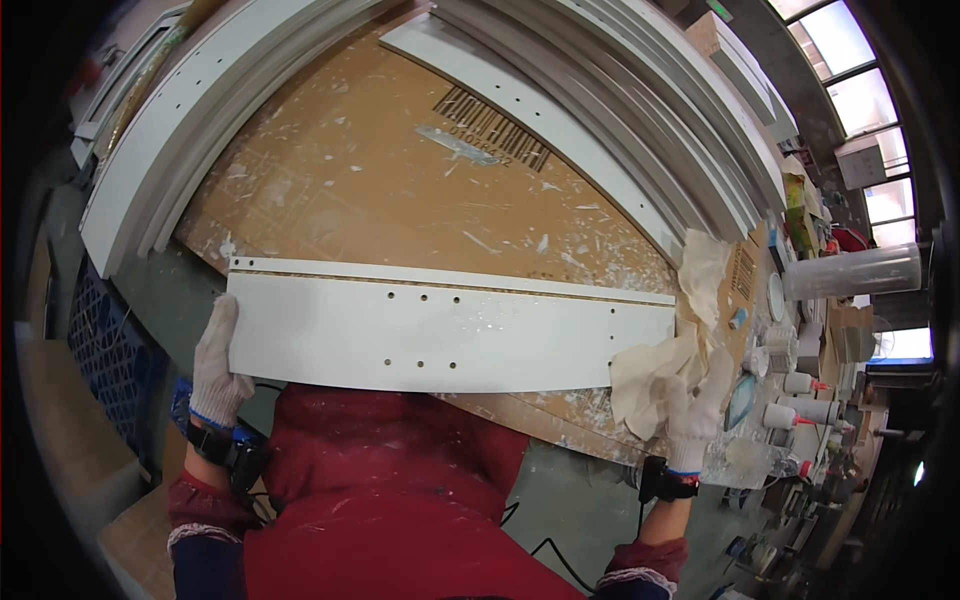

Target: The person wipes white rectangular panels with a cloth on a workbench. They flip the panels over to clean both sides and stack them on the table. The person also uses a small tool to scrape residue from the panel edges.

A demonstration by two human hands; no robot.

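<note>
A long white panel (335, 320) with small drilled holes and a groove along its far edge lies across the near side of the table in front of me. My left hand (217, 360), in a white knit glove, grips the panel's left end, thumb and fingers around the edge. At the right end, a crumpled cream cloth (648, 380) touches the panel's corner. Over the cloth's right part is my gloved right hand (692, 415), its thumb and fingers spread and slightly blurred. Another cream cloth piece (704, 275) lies farther up.
Beneath is a brown cardboard-covered tabletop (330, 170) with white flecks. White panels (180, 105) stand stacked at far left, more (620, 100) at far right. Bottles with red tips (780, 415), a clear plastic cylinder (850, 272) and a blue plastic crate (105, 350) flank the table.
</note>
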